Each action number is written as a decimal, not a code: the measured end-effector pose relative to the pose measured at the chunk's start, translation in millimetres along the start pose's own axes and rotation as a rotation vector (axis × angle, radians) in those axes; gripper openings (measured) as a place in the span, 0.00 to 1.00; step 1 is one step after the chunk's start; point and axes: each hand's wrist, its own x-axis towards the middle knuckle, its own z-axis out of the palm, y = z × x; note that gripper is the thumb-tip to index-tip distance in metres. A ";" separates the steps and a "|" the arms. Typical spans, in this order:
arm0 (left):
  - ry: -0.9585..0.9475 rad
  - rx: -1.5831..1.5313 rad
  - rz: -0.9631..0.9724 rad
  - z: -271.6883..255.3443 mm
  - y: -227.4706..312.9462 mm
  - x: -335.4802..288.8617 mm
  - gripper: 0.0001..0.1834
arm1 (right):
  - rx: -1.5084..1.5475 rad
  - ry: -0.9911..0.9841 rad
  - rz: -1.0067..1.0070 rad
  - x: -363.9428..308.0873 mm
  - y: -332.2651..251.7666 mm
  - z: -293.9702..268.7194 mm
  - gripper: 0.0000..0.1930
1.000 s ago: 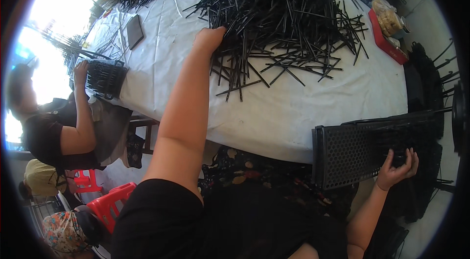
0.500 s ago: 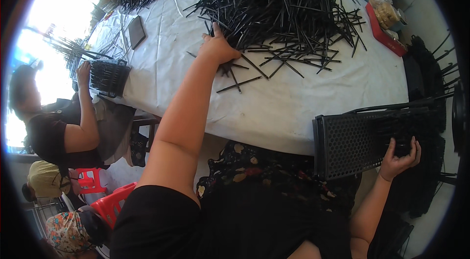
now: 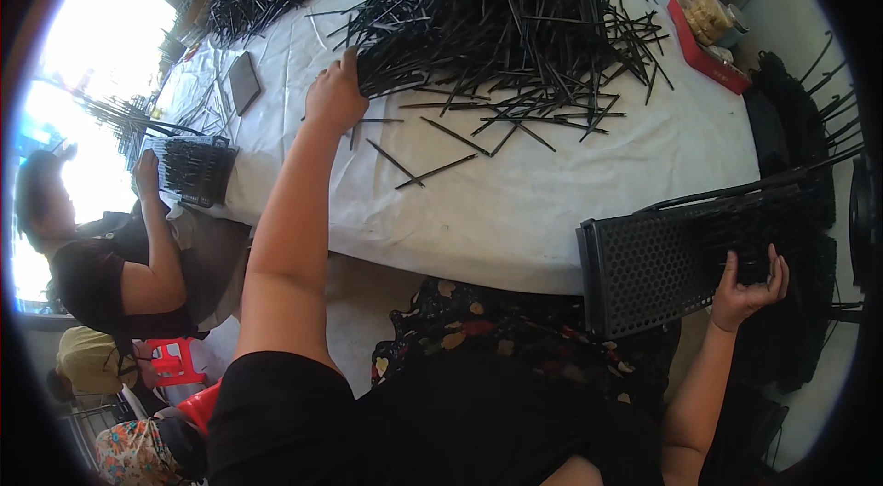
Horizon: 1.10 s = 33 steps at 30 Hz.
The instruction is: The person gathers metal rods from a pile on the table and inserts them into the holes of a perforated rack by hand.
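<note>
On the pale-covered table, my left hand [image 3: 337,98] is at the left edge of a big pile of thin black sticks [image 3: 515,17]. Its thumb and fingers close round a bunch of them [image 3: 391,72]. Beside my right hip, a black basket [image 3: 644,274] with round holes in its side leans against the table edge. More black sticks lie in its far right part. My right hand [image 3: 743,300] curls thumb and fingers about a dark bunch there, whose details are hard to make out.
Loose sticks [image 3: 437,171] lie in front of the pile. A red tray [image 3: 699,49] with bagged food stands at the back right, and a dark flat slab [image 3: 244,83] at the left. Another person [image 3: 115,256] handles a black basket [image 3: 198,169]; red stools [image 3: 175,362] stand behind.
My left hand has shifted left, drawing a bunch of sticks along the pile's edge. My right hand has barely moved at the basket. The view has shifted slightly.
</note>
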 end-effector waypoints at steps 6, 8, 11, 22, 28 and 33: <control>-0.181 -0.169 -0.187 -5.8 -2.1 3.6 0.51 | 0.023 0.010 0.000 -0.1 0.8 -1.6 0.37; -0.276 -0.121 -0.189 -4.7 -6.8 17.9 0.47 | 0.001 -0.038 0.025 -1.5 -1.3 -5.5 0.36; -0.340 -0.111 -0.170 1.9 -11.1 20.4 0.37 | -0.136 -0.128 0.024 -0.5 -1.2 -9.4 0.35; 0.013 0.317 0.005 -51.0 6.5 25.0 0.15 | -0.149 -0.002 -0.031 1.5 -1.6 -4.2 0.33; -0.172 0.407 0.085 -103.3 -13.7 44.4 0.12 | -0.187 -0.104 0.011 -0.4 -6.5 -8.8 0.26; -0.097 -0.147 -0.061 -99.7 -40.5 49.6 0.14 | -0.140 -0.061 0.005 -0.8 -3.3 -5.3 0.30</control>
